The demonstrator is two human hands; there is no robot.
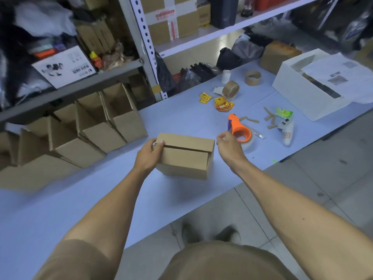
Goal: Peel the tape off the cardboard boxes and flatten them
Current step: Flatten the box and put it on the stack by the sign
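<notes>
The person wore a khaki-tan short-sleeved top — its sleeve ended above the elbow, leaving both forearms bare. The same plain cloth covered the torso at the bottom of the view, with no print or marking visible. Below it showed a pair of dark shoes — blurred, their detail impossible to make out.

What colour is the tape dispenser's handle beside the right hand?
Bright orange; the tape dispenser shows clearly in the head view.
</notes>
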